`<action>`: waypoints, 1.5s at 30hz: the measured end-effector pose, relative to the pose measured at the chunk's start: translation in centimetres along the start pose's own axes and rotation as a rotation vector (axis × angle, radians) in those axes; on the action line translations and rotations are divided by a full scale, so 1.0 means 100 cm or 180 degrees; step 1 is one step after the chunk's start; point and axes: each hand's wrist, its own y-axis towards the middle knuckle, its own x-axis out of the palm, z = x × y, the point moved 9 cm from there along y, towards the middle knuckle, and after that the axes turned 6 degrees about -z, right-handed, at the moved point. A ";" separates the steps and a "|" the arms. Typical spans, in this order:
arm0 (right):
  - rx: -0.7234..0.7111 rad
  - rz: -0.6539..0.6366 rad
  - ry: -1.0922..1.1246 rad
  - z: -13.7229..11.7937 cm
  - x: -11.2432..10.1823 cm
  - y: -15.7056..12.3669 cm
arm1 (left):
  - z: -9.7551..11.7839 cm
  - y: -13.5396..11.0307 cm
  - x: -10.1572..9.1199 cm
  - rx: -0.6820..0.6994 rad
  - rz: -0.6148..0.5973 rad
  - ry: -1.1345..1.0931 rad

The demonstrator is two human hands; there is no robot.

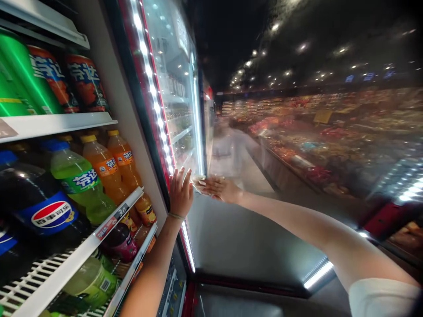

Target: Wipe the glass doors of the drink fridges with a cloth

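Both hands open at a glass fridge door: left hand fingers up against the lit frame, right hand flat just beside it, soda bottles on a shelf nearby

Red cooler-door frame (white LED strip alongside)

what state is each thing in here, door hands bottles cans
left hand, open, fingers spread against the door frame
right hand, open, flat against the door
glass cooler door, open, LED strip lit
Pepsi bottle, full, on the shelf
orange Fanta bottles, full, capped
green Fanta bottle, full, capped
Fanta cans, standing on the shelf above
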 end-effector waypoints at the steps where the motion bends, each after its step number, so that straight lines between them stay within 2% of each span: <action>1: -0.0016 -0.0152 0.0081 -0.001 0.009 -0.013 | 0.005 0.002 0.002 0.0038 0.0005 -0.0036; 2: -0.0049 -0.0254 0.0066 0.002 0.008 -0.021 | 0.010 0.005 0.004 0.0075 0.0023 -0.0076; 3: -0.0084 -0.0284 -0.0041 0.011 -0.006 -0.025 | 0.015 0.008 0.006 0.0114 0.0049 -0.0115; 4: -0.0084 -0.0224 -0.0219 0.026 -0.030 -0.026 | 0.021 0.012 0.009 0.0154 0.0072 -0.0145; 5: -0.0022 -0.0085 -0.0444 0.046 -0.063 -0.023 | 0.027 0.016 0.012 0.0191 0.0087 -0.0161; 9: 0.0659 0.0833 -0.1340 0.144 -0.226 -0.011 | 0.056 0.039 0.027 0.0335 0.0167 -0.0169; 10: 0.0808 0.1023 -0.1480 0.162 -0.257 -0.011 | 0.063 0.045 0.031 0.0368 0.0201 -0.0178; 11: 0.0930 0.1186 -0.1572 0.175 -0.281 -0.012 | 0.069 0.050 0.034 0.0392 0.0237 -0.0187; 12: 0.1035 0.1321 -0.1622 0.184 -0.295 -0.014 | 0.076 0.054 0.037 0.0407 0.0267 -0.0190; 13: 0.1127 0.1419 -0.1641 0.186 -0.299 -0.018 | 0.081 0.058 0.040 0.0416 0.0293 -0.0189; 14: 0.1189 0.1455 -0.1637 0.184 -0.292 -0.023 | 0.087 0.060 0.043 0.0421 0.0318 -0.0183; 15: 0.1207 0.1420 -0.1625 0.175 -0.274 -0.029 | 0.092 0.061 0.045 0.0424 0.0344 -0.0180; 16: 0.1166 0.1328 -0.1609 0.162 -0.248 -0.037 | 0.097 0.061 0.048 0.0424 0.0366 -0.0182; 20: 0.0560 0.0356 -0.1407 0.087 -0.097 -0.093 | 0.116 0.058 0.056 0.0408 0.0380 -0.0267; 22: 0.0212 -0.0049 -0.1139 0.058 -0.042 -0.128 | 0.127 0.058 0.058 0.0468 0.0344 -0.0309; 23: 0.0071 -0.0212 -0.1003 0.051 -0.028 -0.142 | 0.132 0.060 0.059 0.0509 0.0331 -0.0316; 24: -0.0057 -0.0331 -0.0886 0.049 -0.024 -0.153 | 0.136 0.062 0.059 0.0546 0.0326 -0.0314; 25: -0.0134 -0.0388 -0.0811 0.054 -0.033 -0.160 | 0.141 0.066 0.058 0.0575 0.0332 -0.0304; 26: -0.0164 -0.0377 -0.0803 0.066 -0.052 -0.163 | 0.145 0.072 0.058 0.0595 0.0353 -0.0290; 28: 0.0012 -0.0140 -0.0979 0.107 -0.117 -0.160 | 0.154 0.084 0.058 0.0630 0.0402 -0.0264; 31: 0.0737 0.0498 -0.1551 0.183 -0.243 -0.153 | 0.175 0.105 0.063 0.0712 0.0429 -0.0239; 32: 0.0961 0.0633 -0.1689 0.204 -0.278 -0.152 | 0.183 0.112 0.066 0.0745 0.0437 -0.0236; 33: 0.1164 0.0752 -0.1790 0.220 -0.306 -0.153 | 0.192 0.117 0.070 0.0779 0.0447 -0.0233; 34: 0.1327 0.0834 -0.1852 0.232 -0.326 -0.155 | 0.201 0.122 0.073 0.0809 0.0465 -0.0228; 35: 0.1463 0.0913 -0.1882 0.238 -0.336 -0.158 | 0.211 0.125 0.076 0.0835 0.0487 -0.0223; 36: 0.1573 0.0986 -0.1882 0.239 -0.337 -0.162 | 0.219 0.127 0.079 0.0847 0.0513 -0.0219; 37: 0.1652 0.1025 -0.1853 0.235 -0.327 -0.169 | 0.227 0.128 0.082 0.0847 0.0539 -0.0214; 38: 0.1693 0.1030 -0.1803 0.227 -0.307 -0.178 | 0.233 0.128 0.085 0.0833 0.0563 -0.0213; 39: 0.1665 0.0969 -0.1745 0.215 -0.278 -0.188 | 0.239 0.126 0.087 0.0812 0.0584 -0.0215; 43: 0.1100 0.0272 -0.1292 0.146 -0.126 -0.250 | 0.254 0.112 0.095 0.0766 0.0581 -0.0196; 45: 0.0809 0.0040 -0.0824 0.118 -0.077 -0.283 | 0.262 0.107 0.099 0.0841 0.0493 -0.0161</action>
